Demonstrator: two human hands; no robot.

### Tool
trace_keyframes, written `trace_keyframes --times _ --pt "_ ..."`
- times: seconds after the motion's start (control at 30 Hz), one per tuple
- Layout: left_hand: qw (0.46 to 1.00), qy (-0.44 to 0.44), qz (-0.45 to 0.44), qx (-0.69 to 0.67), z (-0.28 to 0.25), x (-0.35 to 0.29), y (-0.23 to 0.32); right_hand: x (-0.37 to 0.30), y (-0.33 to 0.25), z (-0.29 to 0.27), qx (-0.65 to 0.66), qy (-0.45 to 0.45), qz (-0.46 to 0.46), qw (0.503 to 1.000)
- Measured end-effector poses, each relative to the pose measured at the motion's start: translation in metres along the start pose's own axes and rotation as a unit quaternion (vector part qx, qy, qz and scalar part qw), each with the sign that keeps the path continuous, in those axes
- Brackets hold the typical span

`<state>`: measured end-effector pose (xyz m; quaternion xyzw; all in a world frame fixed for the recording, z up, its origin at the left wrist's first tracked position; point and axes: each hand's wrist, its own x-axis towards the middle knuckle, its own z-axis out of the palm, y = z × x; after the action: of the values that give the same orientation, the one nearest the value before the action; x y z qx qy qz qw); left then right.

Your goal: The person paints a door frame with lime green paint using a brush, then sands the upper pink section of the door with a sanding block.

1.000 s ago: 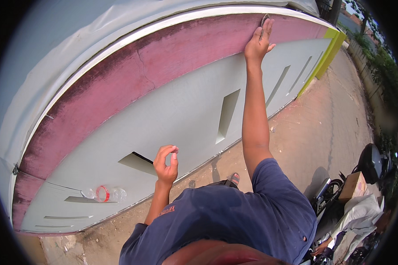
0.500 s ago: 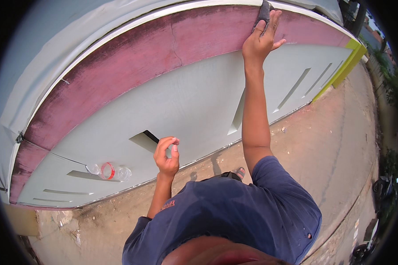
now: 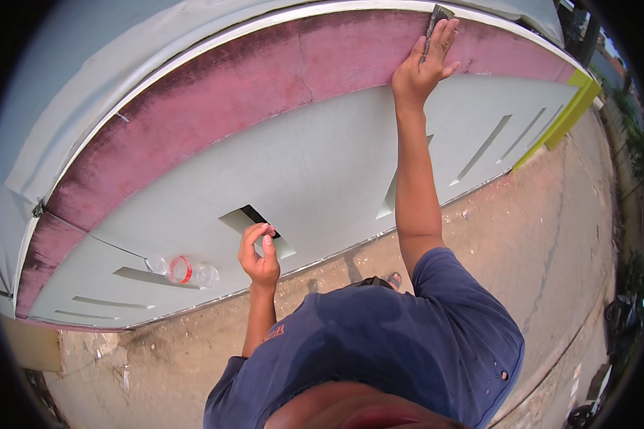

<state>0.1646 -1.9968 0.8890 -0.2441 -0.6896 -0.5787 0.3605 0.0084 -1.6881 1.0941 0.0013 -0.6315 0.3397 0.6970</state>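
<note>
At the top, my right hand (image 3: 423,68) is raised at arm's length to the pink band (image 3: 243,79) of the wall. Its palm and fingers press a dark grey folded sheet, seemingly sandpaper (image 3: 436,21), against the band near the white upper edge. My left hand (image 3: 260,259) hovers lower down, in front of a slot in the pale grey wall (image 3: 322,164). Its fingers curve with the thumb apart, and nothing lies between them. The pink paint looks worn, with dark stains and a thin crack left of my right hand.
A clear plastic bottle with a red band (image 3: 180,269) hangs by a cord on the wall at the left. Slanted slots (image 3: 483,149) run along the wall. A yellow-green post (image 3: 562,118) ends it at the right. Sandy concrete ground (image 3: 529,250) lies below; motorbikes stand far right.
My right hand and the sandpaper stay high on the pink band, the sheet shifted slightly right and tilted differently. My left hand has moved slightly left against the slot. The view has shifted a little.
</note>
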Motion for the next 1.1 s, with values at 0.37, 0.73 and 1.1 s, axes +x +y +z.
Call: trace_keyframes --times 0.37,0.73,1.1 --pt "0.998 -0.053 0.009 -0.019 0.032 0.000 0.006 -0.029 0.045 -0.025 -0.039 -0.057 -0.039 0.997" --pt "0.981 -0.056 -0.001 -0.185 0.110 -0.047 0.001 -0.221 0.007 -0.134 0.185 -0.385 0.027 0.904" --pt "0.846 -0.324 -0.392 -0.157 0.283 -0.153 0.038 -0.204 0.149 -0.469 0.141 -0.179 0.721 0.654"
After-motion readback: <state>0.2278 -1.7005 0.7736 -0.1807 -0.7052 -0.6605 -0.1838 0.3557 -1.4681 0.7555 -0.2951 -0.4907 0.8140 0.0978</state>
